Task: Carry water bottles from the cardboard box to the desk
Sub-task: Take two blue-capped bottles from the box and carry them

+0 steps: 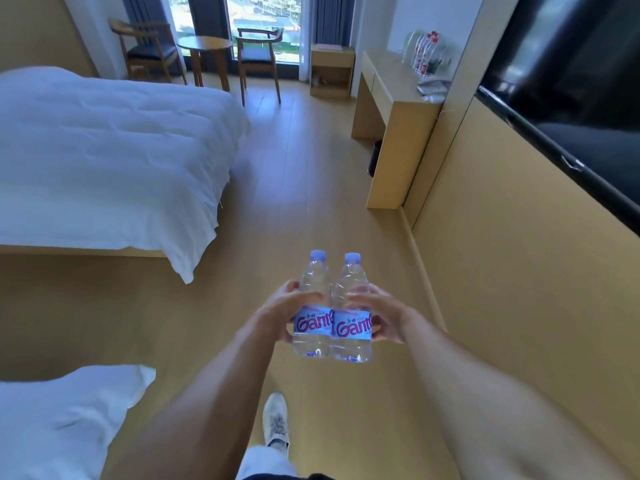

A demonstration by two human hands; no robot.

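Observation:
Two clear water bottles with pale blue caps and blue-red labels are held upright side by side in front of me, above the floor. My left hand (284, 308) grips the left bottle (313, 341) around its middle. My right hand (382, 315) grips the right bottle (351, 344) the same way. The wooden desk (391, 95) stands against the right wall, farther ahead. Several bottles (427, 51) stand on the desk's far end. No cardboard box is in view.
A bed (104, 150) with white bedding fills the left side; a second bed corner (62, 420) lies at lower left. A wall-mounted television (571, 81) hangs on the right. A round table (206, 46), two chairs and a small shelf (331, 69) stand by the window. Wooden floor runs between bed and desk.

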